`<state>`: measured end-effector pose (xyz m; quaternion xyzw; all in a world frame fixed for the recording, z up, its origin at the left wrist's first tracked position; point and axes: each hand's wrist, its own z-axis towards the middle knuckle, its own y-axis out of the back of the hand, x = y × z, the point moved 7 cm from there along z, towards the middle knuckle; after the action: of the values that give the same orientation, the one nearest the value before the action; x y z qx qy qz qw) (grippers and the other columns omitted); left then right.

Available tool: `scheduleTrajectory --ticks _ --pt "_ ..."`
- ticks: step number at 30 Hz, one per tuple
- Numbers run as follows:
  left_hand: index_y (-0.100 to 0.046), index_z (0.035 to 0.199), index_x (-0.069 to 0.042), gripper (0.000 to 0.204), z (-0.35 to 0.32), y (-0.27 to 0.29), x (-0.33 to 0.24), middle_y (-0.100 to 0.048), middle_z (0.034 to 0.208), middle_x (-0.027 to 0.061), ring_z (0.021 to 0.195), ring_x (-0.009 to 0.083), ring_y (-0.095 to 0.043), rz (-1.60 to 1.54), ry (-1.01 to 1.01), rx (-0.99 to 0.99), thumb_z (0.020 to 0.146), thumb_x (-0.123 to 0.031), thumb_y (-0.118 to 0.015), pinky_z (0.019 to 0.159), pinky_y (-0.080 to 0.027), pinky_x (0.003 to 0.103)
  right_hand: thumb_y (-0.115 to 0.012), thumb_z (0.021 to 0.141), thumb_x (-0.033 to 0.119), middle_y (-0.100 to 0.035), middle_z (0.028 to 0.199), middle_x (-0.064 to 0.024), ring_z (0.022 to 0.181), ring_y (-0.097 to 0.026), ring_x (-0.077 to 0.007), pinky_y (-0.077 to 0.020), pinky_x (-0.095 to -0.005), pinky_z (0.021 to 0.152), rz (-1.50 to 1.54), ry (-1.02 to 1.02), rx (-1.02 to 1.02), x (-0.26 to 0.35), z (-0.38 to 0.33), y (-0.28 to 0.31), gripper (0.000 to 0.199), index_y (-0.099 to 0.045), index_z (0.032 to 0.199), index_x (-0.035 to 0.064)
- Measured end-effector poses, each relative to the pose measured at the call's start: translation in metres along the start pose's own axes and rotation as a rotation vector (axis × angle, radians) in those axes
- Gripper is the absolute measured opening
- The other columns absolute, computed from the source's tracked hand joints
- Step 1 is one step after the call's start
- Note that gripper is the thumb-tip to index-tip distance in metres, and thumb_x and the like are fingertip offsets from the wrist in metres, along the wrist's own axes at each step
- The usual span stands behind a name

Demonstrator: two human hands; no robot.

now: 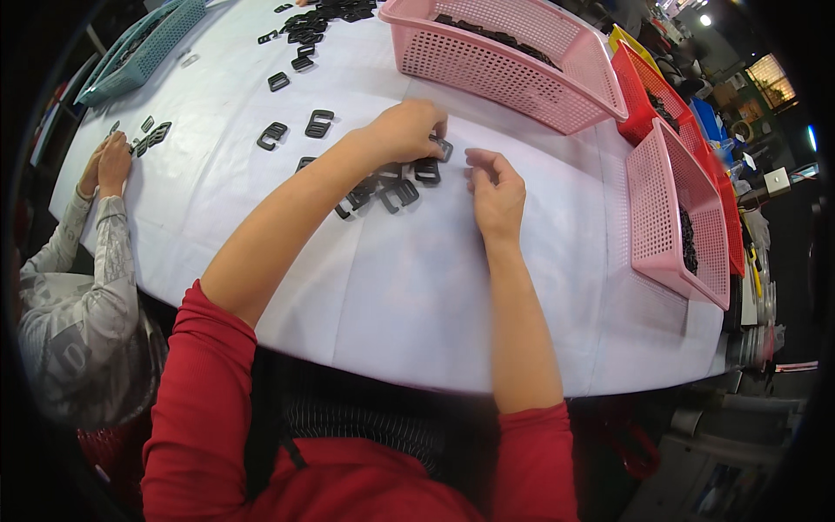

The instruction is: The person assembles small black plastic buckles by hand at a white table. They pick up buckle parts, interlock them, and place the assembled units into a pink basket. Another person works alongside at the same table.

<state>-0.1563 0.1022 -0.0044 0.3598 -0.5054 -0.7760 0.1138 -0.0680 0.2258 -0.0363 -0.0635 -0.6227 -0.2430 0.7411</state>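
I'm watching the black buckle (pixel 445 150) at the left fingertips, over the white table (pixel 417 287), and its near part is covered by the fingers. The left hand (pixel 407 130) appears to pinch it between thumb and fingers, though the grip's underside is hidden from me. Beneath lies a cluster of buckles (pixel 404 193), cut across by the forearm, so I can't count it. Left of that arm I count two loose ones (pixel 296 130), and the far heap (pixel 326 19) is too jumbled to number. I see two pink baskets (pixel 670 209), their dark contents hard to make out. The left arm reaches diagonally across; the right hand (pixel 499 193) stands just beside the buckle, fingers loosely curled, grasping nothing I can see. At far left, a co-worker's two hands (pixel 111 165) meet near more buckles (pixel 155 137).
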Motion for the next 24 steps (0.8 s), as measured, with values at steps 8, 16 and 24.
scheduleTrajectory --ticks 8,16,24 --pt "-0.058 0.092 -0.002 0.017 -0.050 0.018 -0.019 -0.065 0.082 0.0086 0.075 0.0182 -0.061 -0.553 0.114 -0.106 0.076 -0.006 -0.063 0.068 -0.048 0.030 -0.063 0.083 0.010 -0.066 0.084 -0.0078 0.071 -0.062 -0.0137 -0.0505 -0.0271 0.067 0.046 -0.059 0.286 0.022 -0.012 -0.017 0.021 -0.063 0.101 -0.0007" --pt "-0.055 0.109 0.004 0.026 -0.115 -0.003 0.005 -0.065 0.090 0.0104 0.073 0.0119 -0.064 -1.448 0.540 -0.217 0.086 -0.008 -0.060 0.070 -0.053 0.021 -0.062 0.084 0.009 -0.063 0.086 -0.0123 0.073 -0.065 -0.0178 -0.0544 -0.0270 0.066 0.419 -0.381 0.338 0.033 -0.040 -0.038 0.020 -0.055 0.095 -0.0057" --pt "-0.056 0.109 0.004 0.024 -0.110 -0.011 0.007 -0.065 0.088 0.0099 0.073 0.0115 -0.063 -1.521 0.515 -0.210 0.087 -0.006 -0.059 0.070 -0.053 0.022 -0.062 0.084 0.010 -0.063 0.086 -0.0121 0.074 -0.065 -0.0181 -0.0536 -0.0269 0.066 0.398 -0.404 0.327 0.024 -0.038 -0.038 0.019 -0.056 0.094 -0.0046"
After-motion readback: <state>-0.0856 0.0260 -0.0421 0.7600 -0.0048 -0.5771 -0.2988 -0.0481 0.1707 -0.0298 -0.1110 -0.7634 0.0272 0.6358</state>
